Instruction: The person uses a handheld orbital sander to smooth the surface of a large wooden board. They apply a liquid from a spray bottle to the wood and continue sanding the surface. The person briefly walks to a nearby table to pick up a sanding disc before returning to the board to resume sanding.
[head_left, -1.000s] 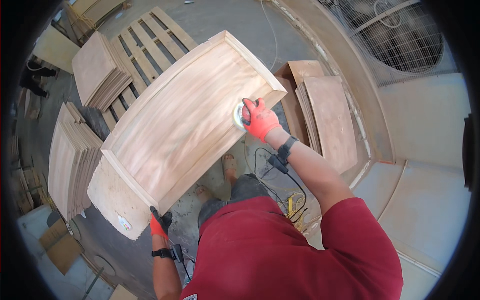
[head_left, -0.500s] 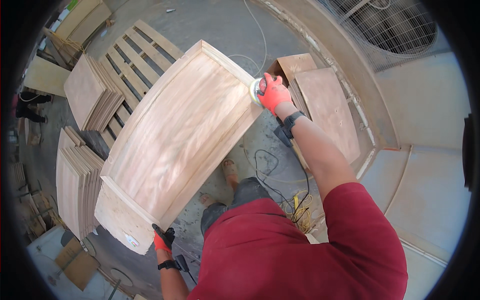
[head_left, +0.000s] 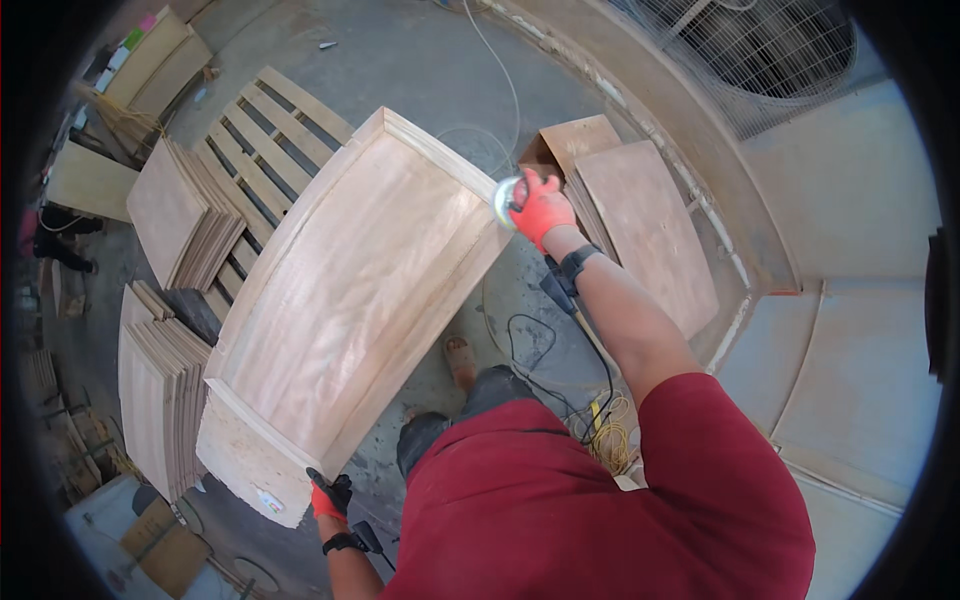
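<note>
A long pale wooden panel [head_left: 345,290] with raised framed edges lies slantwise before me, its near end close to my body. My right hand [head_left: 546,212], in a red glove, is closed round a round power sander [head_left: 503,204]. The sander's pad sits against the panel's far right corner edge. At the near end, my left hand [head_left: 330,496], in a red and black glove, grips the panel's corner, some of its fingers hidden. Under that end shows a rough-edged board [head_left: 245,450] with a small sticker.
Stacks of thin panels [head_left: 160,400] stand left, beside a slatted pallet [head_left: 270,130]. An open wooden box [head_left: 580,140] and a leaning board [head_left: 650,220] are on the right. Cables [head_left: 610,440] lie by my legs. A caged fan [head_left: 770,60] is at upper right.
The whole view has shifted, so the panel and floor items sit lower. My right hand stays with the sander at the same corner, and my left hand keeps its grip.
</note>
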